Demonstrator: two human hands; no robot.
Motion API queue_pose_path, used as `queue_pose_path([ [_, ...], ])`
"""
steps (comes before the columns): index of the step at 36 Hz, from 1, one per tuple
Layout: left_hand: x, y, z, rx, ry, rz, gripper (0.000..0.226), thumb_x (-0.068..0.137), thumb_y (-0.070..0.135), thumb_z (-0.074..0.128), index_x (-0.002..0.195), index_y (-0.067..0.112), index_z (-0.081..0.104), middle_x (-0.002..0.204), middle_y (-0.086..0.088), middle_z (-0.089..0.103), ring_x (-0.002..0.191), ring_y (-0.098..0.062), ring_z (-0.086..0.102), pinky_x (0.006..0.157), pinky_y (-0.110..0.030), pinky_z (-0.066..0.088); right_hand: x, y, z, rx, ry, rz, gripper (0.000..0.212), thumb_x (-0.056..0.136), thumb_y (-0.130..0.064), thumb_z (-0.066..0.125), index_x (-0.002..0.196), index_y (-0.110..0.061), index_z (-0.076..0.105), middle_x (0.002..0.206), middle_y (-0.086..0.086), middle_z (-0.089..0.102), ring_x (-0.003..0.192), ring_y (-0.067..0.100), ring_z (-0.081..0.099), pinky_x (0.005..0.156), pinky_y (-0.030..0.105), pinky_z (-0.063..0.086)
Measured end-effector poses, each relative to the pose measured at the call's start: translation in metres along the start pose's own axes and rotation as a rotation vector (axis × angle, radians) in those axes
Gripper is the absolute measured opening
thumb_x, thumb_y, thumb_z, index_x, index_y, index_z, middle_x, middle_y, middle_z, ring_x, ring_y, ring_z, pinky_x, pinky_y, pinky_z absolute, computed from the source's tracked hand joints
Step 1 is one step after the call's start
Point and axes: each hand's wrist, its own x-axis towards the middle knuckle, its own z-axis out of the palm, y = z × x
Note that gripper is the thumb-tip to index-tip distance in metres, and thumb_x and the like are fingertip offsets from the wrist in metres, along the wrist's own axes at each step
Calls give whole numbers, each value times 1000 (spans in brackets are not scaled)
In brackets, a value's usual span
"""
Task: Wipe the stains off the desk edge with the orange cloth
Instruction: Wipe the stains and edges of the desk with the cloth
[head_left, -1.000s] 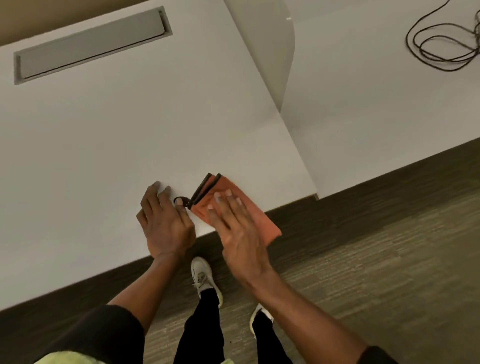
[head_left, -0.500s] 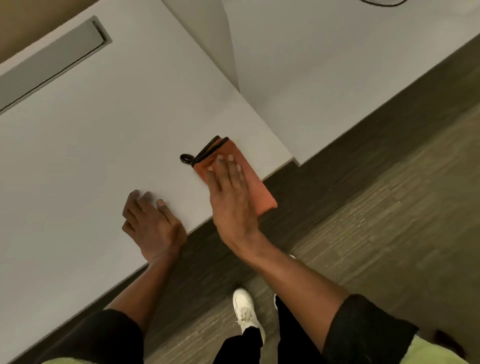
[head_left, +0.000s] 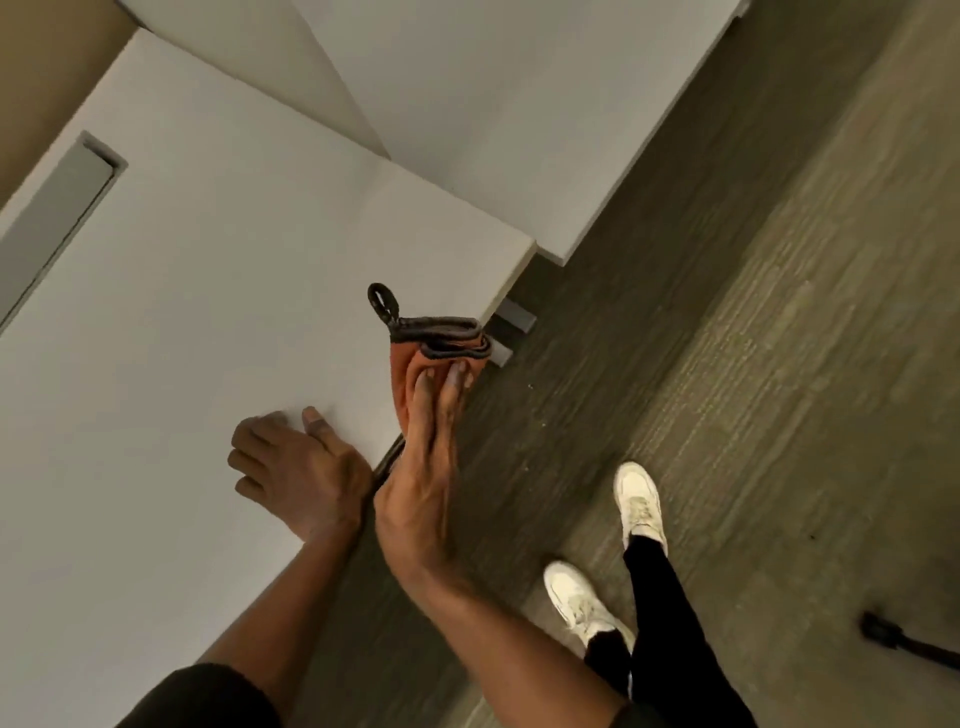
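- Nearest the camera, at the front edge of the white desk (head_left: 208, 322), the left hand (head_left: 298, 470) rests flat and relaxed, grasping nothing, probably as a brace.
- Just beyond it, the right hand (head_left: 421, 488) presses outstretched fingers (head_left: 423, 400) on the folded orange cloth with dark trim (head_left: 415, 358), pinning it over the edge to rub there.
- Farther off stands a second white desk (head_left: 519, 104).

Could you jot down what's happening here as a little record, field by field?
setting: white desk over a dark carpeted floor
cloth: folded orange cloth with dark trim and a hanging loop, draped over the desk's front edge near its corner
right hand: right hand pressed flat on the cloth, fingers extended along the edge
left hand: left hand resting on the desk top beside it, holding nothing
stains: none can be made out
also visible: white shoes, grey slot in the desk
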Motion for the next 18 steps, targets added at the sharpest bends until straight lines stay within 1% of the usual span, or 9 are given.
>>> queue_pose_path([
  [2, 0, 0, 1, 2, 7, -6, 56, 105, 50, 30, 131, 3, 48, 136, -22, 50, 126, -45, 48, 107, -60, 40, -3, -6, 4, 147, 49, 77, 70, 99, -14, 36, 166, -6, 16, 177, 11, 0, 165, 23, 3, 130, 46, 26],
  [4, 0, 1, 0, -6, 18, -6, 55, 104, 48, 32, 130, 2, 50, 136, -23, 50, 127, -46, 49, 107, -60, 39, 5, -10, 5, 254, 105, 144, 67, 103, -9, 37, 166, -6, 16, 177, 10, 5, 164, 20, 10, 130, 44, 29],
  [6, 0, 2, 0, -19, 30, 1, 54, 104, 46, 32, 128, 2, 50, 136, -24, 51, 127, -46, 48, 106, -59, 38, 22, -11, 3, 294, 156, 207, 67, 106, -4, 48, 165, -8, 17, 176, 11, 10, 163, 21, 16, 127, 43, 34],
  [8, -1, 1, -1, -26, 42, 30, 52, 104, 46, 32, 127, 2, 50, 135, -23, 50, 126, -45, 47, 105, -58, 37, 40, -9, -2, 306, 224, 209, 71, 106, -13, 59, 164, -11, 18, 174, 13, 17, 162, 21, 22, 127, 40, 34],
  [9, -1, 1, -1, -28, 44, 43, 52, 104, 46, 33, 127, 3, 50, 135, -22, 50, 127, -45, 46, 106, -58, 37, 47, -8, -5, 322, 255, 204, 72, 105, -13, 62, 162, -13, 18, 173, 13, 21, 161, 21, 25, 127, 37, 35],
  [11, -2, 1, -1, -28, 46, 62, 49, 105, 44, 35, 127, 3, 49, 135, -22, 50, 128, -46, 46, 107, -58, 36, 54, -4, -8, 360, 296, 221, 70, 104, -5, 61, 161, -14, 21, 172, 13, 26, 159, 19, 29, 125, 35, 38],
  [14, -4, 4, -1, 4, 44, 48, 45, 107, 40, 39, 128, 1, 50, 137, -25, 49, 129, -47, 45, 108, -60, 35, 40, 0, -3, 330, 281, 216, 62, 104, 4, 55, 161, -8, 33, 171, 12, 30, 159, 21, 29, 122, 40, 41],
  [16, -5, 5, -1, 12, 42, 43, 42, 108, 37, 41, 128, 1, 50, 137, -27, 49, 130, -48, 46, 108, -61, 35, 23, 2, 3, 311, 255, 170, 60, 105, 0, 51, 161, -8, 34, 171, 11, 29, 161, 21, 25, 123, 43, 40],
  [18, -5, 6, 0, 15, 38, 34, 39, 109, 35, 43, 127, 1, 50, 137, -27, 49, 130, -49, 46, 108, -61, 35, 12, 5, 6, 307, 239, 129, 56, 108, -11, 46, 162, -11, 33, 171, 9, 29, 161, 21, 24, 123, 46, 41],
])
